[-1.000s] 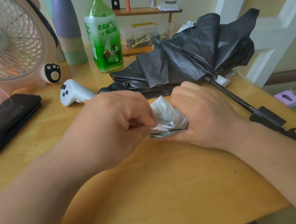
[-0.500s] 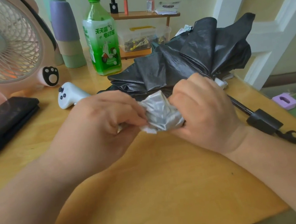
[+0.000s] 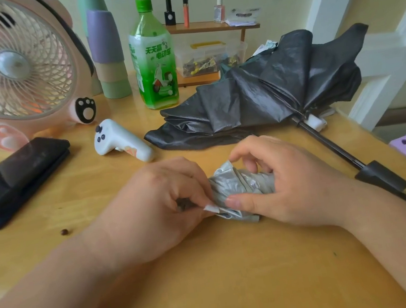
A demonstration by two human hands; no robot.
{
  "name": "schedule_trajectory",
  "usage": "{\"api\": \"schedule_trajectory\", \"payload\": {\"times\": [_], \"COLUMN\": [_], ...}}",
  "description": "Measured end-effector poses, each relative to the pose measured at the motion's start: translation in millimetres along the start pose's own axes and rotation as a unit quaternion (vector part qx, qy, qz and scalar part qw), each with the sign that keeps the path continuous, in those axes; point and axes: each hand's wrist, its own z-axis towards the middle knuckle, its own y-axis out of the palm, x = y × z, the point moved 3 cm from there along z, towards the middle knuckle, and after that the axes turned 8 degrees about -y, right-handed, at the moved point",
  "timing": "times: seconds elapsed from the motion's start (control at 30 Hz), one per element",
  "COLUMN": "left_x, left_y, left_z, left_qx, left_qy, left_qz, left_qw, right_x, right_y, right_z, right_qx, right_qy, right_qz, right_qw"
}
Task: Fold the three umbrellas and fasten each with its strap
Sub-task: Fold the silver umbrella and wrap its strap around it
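Small silver umbrella [image 3: 240,187], crumpled into a short wrinkled bundle, low over the table [image 3: 213,281] near the middle, gripped between left hand [image 3: 162,205] and right hand [image 3: 299,187]; a pale tab [image 3: 210,207] sticking out at its near left edge. Black umbrella [image 3: 278,87] further back on the right, lying on the table, not folded, cloth loose and bunched, thin shaft [image 3: 329,145] stretched toward the near right, ending in a black handle [image 3: 383,178] with a loop.

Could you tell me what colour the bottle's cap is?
Green; the cap shows best in the head view.
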Motion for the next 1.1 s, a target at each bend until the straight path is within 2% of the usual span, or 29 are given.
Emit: {"api": "schedule_trajectory", "payload": {"times": [0.2,0.37,0.5,0.77,0.9,1.0,1.1], "left_x": [1,9,7,9,4,6,8], "left_y": [1,-2,-1,-1,1,1,1], "left_z": [-3,-5,-4,-4,-2,-3,-7], "left_qx": [-0.021,-0.048,-0.035,-0.014,-0.012,-0.032,-0.063], "left_qy": [0.019,0.006,-0.006,-0.073,-0.156,-0.161,-0.155], "left_qz": [0.051,0.041,0.052,-0.001,-0.014,-0.014,-0.021], "left_qw": [0.998,0.998,0.998,0.997,0.988,0.986,0.986], "right_x": [-7,-2,-1,0,-2,-12,-23], "right_y": [3,2,1,3,-1,-6,-9], "right_z": [16,11,5,1,2,3,7], "right_qx": [-0.014,-0.056,-0.004,0.067,-0.015,-0.080,-0.131], "right_qy": [0.007,0.063,0.057,0.046,0.085,0.112,0.117], "right_qz": [0.094,0.210,0.224,0.255,0.235,0.227,0.172], "right_qw": [0.995,0.974,0.973,0.964,0.968,0.964,0.969]}}
